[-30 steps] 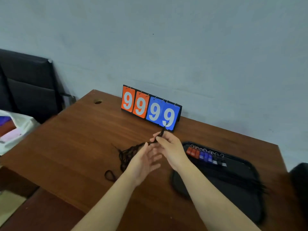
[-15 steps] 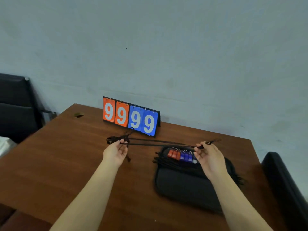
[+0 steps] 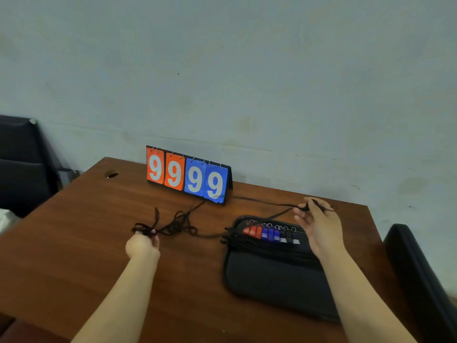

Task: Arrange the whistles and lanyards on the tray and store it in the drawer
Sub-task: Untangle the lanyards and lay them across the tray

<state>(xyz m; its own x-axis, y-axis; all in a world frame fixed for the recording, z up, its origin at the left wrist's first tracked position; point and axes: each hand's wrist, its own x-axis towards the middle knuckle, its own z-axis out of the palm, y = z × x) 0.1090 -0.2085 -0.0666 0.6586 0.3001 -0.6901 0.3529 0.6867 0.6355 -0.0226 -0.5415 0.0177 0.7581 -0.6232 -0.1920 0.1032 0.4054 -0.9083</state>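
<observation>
A brown wooden table (image 3: pixel 74 243) stands against a pale wall, dark chairs at either side, a 9999 scoreboard (image 3: pixel 189 175) at the back. The tray (image 3: pixel 277 278) holds a row of whistles (image 3: pixel 270 235). Since half a second ago the taut lanyard (image 3: pixel 173 225) has gone slack in a tangle. The left hand (image 3: pixel 143 245) pinches the tangle; the right hand (image 3: pixel 319 225) pinches its far end above the tray.

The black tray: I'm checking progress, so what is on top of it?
On the black tray a row of whistles, red, blue and dark, lies along its far edge, with black lanyards bundled just below. The right hand covers its far right corner.
</observation>
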